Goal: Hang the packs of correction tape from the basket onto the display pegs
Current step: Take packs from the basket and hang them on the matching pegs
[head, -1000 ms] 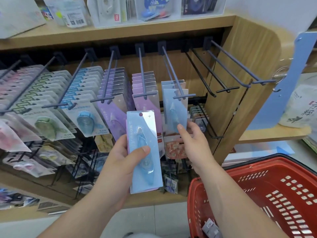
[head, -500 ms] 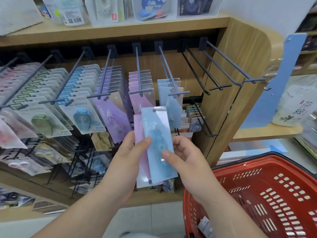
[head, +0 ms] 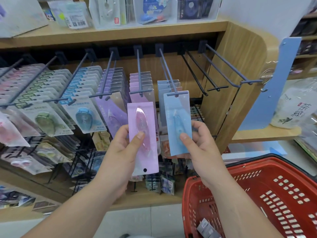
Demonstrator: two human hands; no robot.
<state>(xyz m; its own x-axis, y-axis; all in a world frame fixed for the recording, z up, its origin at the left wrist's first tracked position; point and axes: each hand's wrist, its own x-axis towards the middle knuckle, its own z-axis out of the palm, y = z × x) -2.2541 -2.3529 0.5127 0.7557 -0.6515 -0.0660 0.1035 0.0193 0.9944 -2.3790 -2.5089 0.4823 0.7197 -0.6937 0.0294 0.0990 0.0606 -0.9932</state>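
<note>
My left hand (head: 120, 148) grips a pink pack of correction tape (head: 143, 134), held upside down with its hang hole at the bottom. My right hand (head: 197, 140) pinches a blue pack (head: 177, 121) by its lower part; the pack's top is at the tip of the blue-pack peg (head: 169, 73), in front of other blue packs. The red basket (head: 257, 170) stands at the lower right, with a small pack (head: 205, 227) on its bottom.
Pegs to the left carry pink (head: 140, 79), purple (head: 113, 78), blue-dispenser (head: 82, 78) and green (head: 51, 78) packs. Two empty double pegs (head: 228, 73) jut out at the right beside the wooden side panel (head: 240, 69). A lower rack holds more goods.
My right hand took the blue pack off the stack in my left hand and lifted it up and right to the peg. A pink pack now shows in my left hand.
</note>
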